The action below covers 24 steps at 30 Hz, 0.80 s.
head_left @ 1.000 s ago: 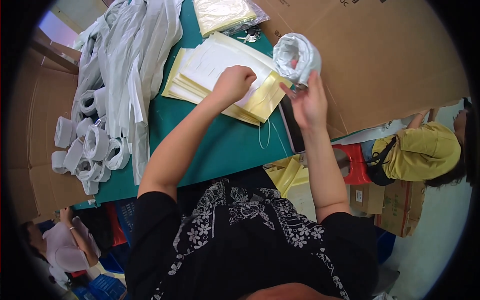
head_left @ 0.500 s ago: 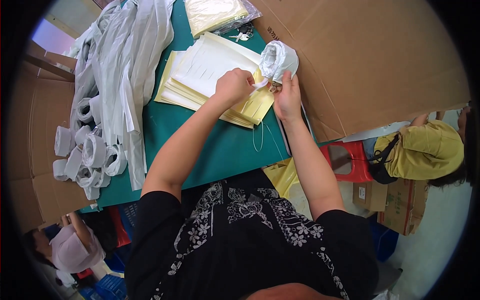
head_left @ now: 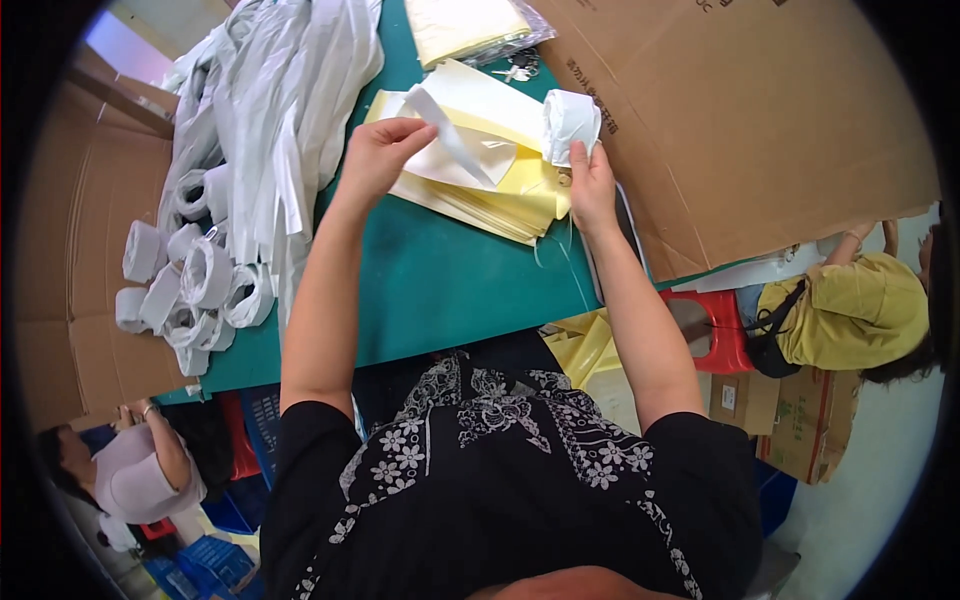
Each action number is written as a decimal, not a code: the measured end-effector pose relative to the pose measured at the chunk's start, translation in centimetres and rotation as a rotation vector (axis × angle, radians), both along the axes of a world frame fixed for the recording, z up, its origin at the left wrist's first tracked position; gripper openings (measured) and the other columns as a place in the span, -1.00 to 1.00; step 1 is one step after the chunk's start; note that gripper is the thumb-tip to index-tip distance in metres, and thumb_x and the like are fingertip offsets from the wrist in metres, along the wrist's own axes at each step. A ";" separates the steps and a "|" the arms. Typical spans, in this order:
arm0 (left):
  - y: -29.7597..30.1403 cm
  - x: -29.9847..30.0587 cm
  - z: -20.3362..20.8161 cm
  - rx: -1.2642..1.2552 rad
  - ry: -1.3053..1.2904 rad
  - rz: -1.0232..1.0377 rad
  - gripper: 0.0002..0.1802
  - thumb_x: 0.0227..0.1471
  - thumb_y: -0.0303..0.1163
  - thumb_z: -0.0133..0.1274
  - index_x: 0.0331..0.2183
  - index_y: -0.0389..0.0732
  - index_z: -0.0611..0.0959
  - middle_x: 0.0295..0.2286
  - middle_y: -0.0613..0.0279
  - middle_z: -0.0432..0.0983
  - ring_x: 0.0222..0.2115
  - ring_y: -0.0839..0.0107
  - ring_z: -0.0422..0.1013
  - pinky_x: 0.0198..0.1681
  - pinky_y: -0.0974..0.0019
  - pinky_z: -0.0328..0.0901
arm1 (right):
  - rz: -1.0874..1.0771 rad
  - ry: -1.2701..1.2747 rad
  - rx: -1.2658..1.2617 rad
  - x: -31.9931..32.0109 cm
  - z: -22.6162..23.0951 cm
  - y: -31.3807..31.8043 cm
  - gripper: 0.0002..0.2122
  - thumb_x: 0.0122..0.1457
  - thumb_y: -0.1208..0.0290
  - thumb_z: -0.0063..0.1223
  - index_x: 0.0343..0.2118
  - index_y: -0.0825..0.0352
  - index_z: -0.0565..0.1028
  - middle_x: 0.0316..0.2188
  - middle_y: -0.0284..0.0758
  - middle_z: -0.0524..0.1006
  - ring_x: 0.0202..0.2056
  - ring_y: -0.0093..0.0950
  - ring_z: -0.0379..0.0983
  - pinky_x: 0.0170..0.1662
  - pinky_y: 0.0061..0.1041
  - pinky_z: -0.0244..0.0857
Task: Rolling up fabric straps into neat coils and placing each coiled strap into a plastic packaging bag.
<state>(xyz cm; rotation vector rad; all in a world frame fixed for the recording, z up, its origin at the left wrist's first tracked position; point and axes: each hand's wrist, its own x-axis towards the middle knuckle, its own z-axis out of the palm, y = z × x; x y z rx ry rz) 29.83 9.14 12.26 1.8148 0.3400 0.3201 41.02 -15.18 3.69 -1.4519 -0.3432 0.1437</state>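
Over the stack of yellow and white sheets [head_left: 480, 205], my left hand [head_left: 383, 160] pinches a thin white strip [head_left: 452, 145] between thumb and fingertips. The strip slants down to the right across the top sheet. My right hand [head_left: 594, 192] grips a rolled white band [head_left: 571, 128] from below, at the right end of the stack beside the large cardboard. Several similar white rolls [head_left: 207, 274] lie in a heap at the left of the table. Behind that heap, long white strips [head_left: 270, 120] hang in a thick bundle.
The green table [head_left: 440, 290] carries keys [head_left: 520, 67] and a plastic-wrapped yellow pack [head_left: 465, 28] at the back. Large cardboard [head_left: 740, 130] walls the right side; another cardboard panel [head_left: 110, 250] stands left. Co-workers sit at lower left and right, near a red stool [head_left: 720, 335].
My left hand has moved left, away from the roll, drawing the white strip out over the sheets. My right hand still holds the roll, now turned more upright. The whole view has shifted slightly.
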 end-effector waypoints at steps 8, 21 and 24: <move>-0.3 -0.1 -0.4 -0.407 -0.348 0.136 -0.84 -0.05 -0.47 0.09 -0.37 -0.36 0.61 -0.40 0.17 0.54 -0.36 0.47 0.44 -0.20 0.44 0.30 | -0.110 -0.062 -0.192 -0.6 0.9 0.7 -0.69 0.22 0.17 -0.16 -0.26 0.36 0.42 -0.34 -0.26 0.51 -0.30 -0.49 0.40 -0.21 -0.49 0.24; 0.4 -12.4 4.0 -0.512 -0.206 -0.085 -0.88 0.03 -0.51 -0.15 -0.36 -0.24 0.49 -0.60 0.29 0.35 -0.51 0.43 0.38 -0.39 0.42 0.26 | 0.001 -0.676 -0.550 -2.8 6.3 0.7 -0.64 0.18 0.13 -0.11 -0.18 0.38 0.41 -0.12 -0.12 0.42 -0.05 -0.31 0.32 -0.04 -0.43 0.19; -3.4 -13.4 5.2 -0.499 0.109 -0.195 -0.88 0.05 -0.44 -0.18 -0.42 -0.22 0.47 -0.63 0.38 0.27 -0.58 0.57 0.25 -0.49 0.50 0.17 | 0.362 -0.564 -0.492 -6.0 9.6 2.0 -0.62 0.18 0.19 -0.08 -0.07 0.39 0.39 -0.10 -0.18 0.42 -0.10 -0.47 0.34 -0.03 -0.53 0.19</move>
